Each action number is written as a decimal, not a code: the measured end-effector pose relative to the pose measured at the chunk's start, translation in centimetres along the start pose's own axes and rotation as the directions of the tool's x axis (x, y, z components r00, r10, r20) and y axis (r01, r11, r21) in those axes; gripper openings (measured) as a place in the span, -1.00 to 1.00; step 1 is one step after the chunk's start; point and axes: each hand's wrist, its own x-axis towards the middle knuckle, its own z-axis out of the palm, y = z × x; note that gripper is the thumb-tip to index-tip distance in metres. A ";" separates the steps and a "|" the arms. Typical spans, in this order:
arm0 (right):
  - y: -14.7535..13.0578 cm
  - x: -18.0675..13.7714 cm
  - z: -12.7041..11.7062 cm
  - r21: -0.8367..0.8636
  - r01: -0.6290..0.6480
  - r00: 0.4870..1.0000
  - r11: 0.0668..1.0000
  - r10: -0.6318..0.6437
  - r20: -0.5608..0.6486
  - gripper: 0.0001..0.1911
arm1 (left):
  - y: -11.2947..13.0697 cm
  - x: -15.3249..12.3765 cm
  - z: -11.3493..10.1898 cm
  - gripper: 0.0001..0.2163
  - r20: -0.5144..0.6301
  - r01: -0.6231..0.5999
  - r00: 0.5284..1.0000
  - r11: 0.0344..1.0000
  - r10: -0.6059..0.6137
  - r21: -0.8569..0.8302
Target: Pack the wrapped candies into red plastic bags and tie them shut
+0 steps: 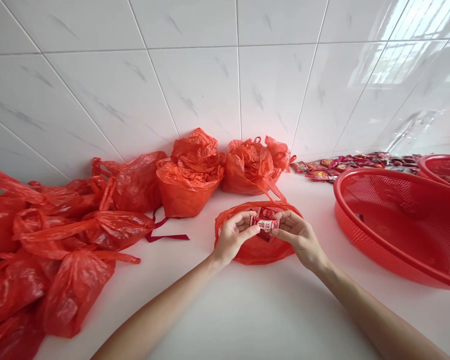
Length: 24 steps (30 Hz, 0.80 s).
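Observation:
Between my left hand [235, 235] and my right hand [298, 234] is a small red-and-white wrapped candy [266, 224]. Both hands pinch it, one at each end, with thumbs toward me. Below it lies an opened red plastic bag [253, 256], its mouth spread wide on the white counter. Inside the bag, just behind the held candy, other red wrapped packets [267, 212] show in part. My fingers hide some of the bag's contents.
Tied red bags [78, 285] pile up at left. Two bundles of red plastic bags [189, 192] [251, 167] stand by the tiled wall. A large red basket [382, 250] is at right, with loose packets [322, 175] behind it. A dark red ribbon [168, 237] lies left of centre.

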 end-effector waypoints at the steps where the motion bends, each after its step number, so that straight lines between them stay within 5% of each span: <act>1: 0.0 0.0 0.0 0.000 0.000 1.000 1.000 0.000 -0.001 -0.66 | 0.0 0.0 0.0 -0.66 -0.006 -0.003 1.000 1.000 0.003 0.000; 24: 0.0 0.0 0.2 -0.026 -0.005 1.000 1.000 0.005 0.016 -0.69 | 0.7 -0.1 0.2 -0.79 -0.031 -0.012 0.999 0.998 0.014 0.060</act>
